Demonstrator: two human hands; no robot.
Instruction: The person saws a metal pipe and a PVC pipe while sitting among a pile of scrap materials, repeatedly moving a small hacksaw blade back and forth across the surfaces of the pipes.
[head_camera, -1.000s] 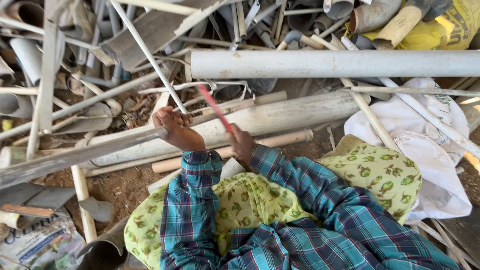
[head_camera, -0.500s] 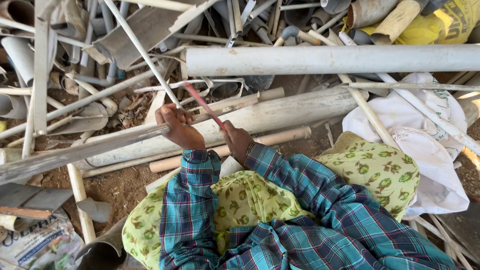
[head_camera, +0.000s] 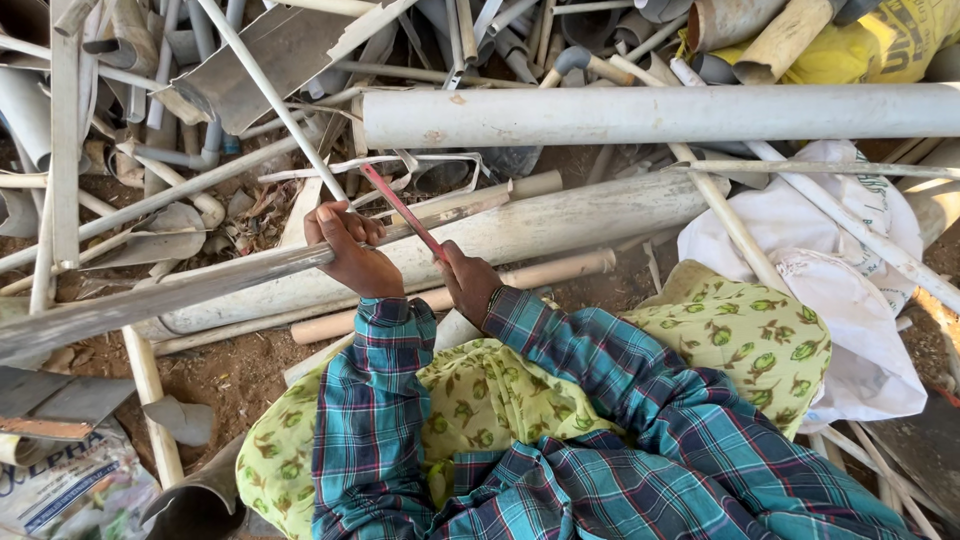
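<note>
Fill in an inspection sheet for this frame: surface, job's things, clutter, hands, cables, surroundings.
Surface: bare dirt ground.
Job's things: long grey strip gripped by the left hand; thin red blade held by the right hand, slanting across the strip.
Clutter: heap of pale pipes, including a thick pipe, plus bent offcuts.
Hands: both closed, plaid sleeves.
Cables: nothing seen.
Surroundings: white sack, yellow bag, green floral cloth.

This is an outdoor scrap yard for plastic pipe. Grey and white pipes (head_camera: 660, 112), broken channel strips (head_camera: 150, 295) and bent fittings (head_camera: 572, 60) lie in a loose pile on bare brown earth (head_camera: 230, 375), with white sacks (head_camera: 850, 290) beside them.
</note>
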